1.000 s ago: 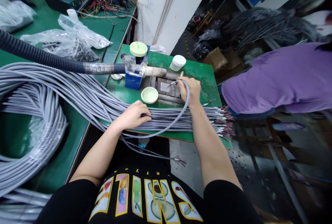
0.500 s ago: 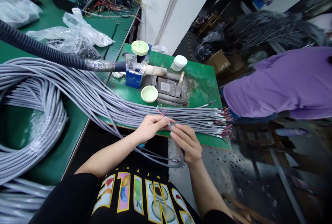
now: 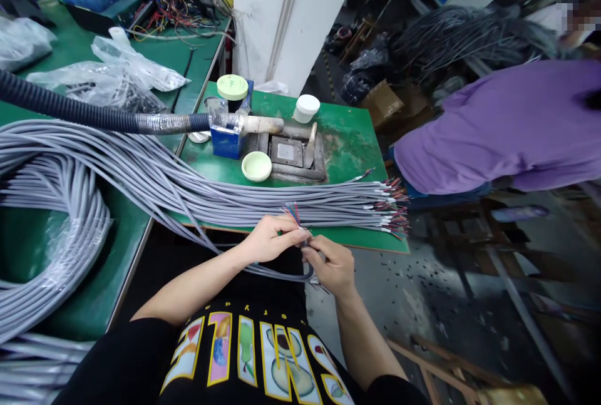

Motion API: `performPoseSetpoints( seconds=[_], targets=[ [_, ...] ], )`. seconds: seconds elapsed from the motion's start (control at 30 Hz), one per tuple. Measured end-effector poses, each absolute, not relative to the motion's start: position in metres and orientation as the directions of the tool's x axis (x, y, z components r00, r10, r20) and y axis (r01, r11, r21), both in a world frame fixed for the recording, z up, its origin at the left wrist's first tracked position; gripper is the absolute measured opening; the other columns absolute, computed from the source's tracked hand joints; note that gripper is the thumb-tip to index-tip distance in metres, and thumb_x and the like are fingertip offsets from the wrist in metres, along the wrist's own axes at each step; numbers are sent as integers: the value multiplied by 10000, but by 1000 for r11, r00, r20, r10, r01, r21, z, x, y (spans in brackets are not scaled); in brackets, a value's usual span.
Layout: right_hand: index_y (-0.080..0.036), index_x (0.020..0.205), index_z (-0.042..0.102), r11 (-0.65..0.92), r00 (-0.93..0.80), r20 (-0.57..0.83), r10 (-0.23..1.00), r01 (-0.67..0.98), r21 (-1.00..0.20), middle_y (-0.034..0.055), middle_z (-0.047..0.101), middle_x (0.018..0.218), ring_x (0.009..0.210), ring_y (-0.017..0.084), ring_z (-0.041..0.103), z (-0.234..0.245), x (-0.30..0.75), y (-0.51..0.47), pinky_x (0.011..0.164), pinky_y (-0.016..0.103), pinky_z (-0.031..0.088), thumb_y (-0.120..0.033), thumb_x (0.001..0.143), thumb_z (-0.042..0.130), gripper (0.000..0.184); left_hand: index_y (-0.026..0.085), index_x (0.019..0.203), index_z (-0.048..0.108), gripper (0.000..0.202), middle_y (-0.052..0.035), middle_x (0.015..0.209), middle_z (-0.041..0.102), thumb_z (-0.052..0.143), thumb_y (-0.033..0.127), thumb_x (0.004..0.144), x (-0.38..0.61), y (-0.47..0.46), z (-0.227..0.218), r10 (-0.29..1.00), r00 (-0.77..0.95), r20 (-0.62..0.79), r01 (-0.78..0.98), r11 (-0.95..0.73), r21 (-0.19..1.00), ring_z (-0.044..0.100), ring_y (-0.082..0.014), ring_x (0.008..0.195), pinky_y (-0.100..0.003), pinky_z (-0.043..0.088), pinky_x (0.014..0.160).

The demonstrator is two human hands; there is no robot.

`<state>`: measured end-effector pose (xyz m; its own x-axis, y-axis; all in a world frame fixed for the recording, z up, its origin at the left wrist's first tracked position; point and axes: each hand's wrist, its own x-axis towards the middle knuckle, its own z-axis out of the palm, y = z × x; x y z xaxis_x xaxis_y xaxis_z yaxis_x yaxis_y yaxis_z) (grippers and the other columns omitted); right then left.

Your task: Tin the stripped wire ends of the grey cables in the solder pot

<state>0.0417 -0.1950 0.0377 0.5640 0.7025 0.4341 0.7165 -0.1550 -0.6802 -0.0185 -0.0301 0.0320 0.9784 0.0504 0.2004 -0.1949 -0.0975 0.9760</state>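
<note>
Both hands meet at the stripped end of one grey cable (image 3: 300, 273), just in front of the table edge. Its thin coloured wires (image 3: 293, 210) fan out above my left hand (image 3: 275, 238), whose thumb and fingers pinch the cable near that end. Close beside it, my right hand (image 3: 332, 262) has its fingers curled round the same cable, slightly lower. The cable bends down below the hands. Behind them lies a thick bundle of grey cables (image 3: 244, 198), with stripped red and dark wire ends (image 3: 398, 205) at the right.
On the green table (image 3: 352, 148) stand a solder pot (image 3: 286, 151), a pale green dish (image 3: 256, 167), a white tub (image 3: 307, 108) and a blue box (image 3: 227, 142) bearing a ribbed hose (image 3: 94, 111). Coiled cables (image 3: 84, 223) lie left. A person in purple (image 3: 498, 123) is at the right.
The view has shifted, so the table sits further left. My right hand's fingers have curled in more tightly round the cable. The coloured wires stand more upright and fanned above my left hand.
</note>
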Motion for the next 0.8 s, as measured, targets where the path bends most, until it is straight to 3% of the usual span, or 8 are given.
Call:
performPoseSetpoints(
  seconds=[0.53,0.8],
  targets=[
    [-234,645,573,-193,611,320,724,625,-757,-34,602,534,480,124,564,41,34,-195,526,249,448,-250,899,495,266,126,649,672,368,-19,605,634,563,405,863,-18,-33,33,85,987,138,-138,3,990,557,-105,613,-218,431,637],
    [-216,762,627,-180,629,348,695,621,-763,-41,608,525,466,111,575,37,34,-194,519,228,448,-239,896,516,175,119,701,611,434,-15,585,620,704,542,686,-12,-31,36,218,970,-111,-5,470,882,467,-58,458,-176,348,431]
  ],
)
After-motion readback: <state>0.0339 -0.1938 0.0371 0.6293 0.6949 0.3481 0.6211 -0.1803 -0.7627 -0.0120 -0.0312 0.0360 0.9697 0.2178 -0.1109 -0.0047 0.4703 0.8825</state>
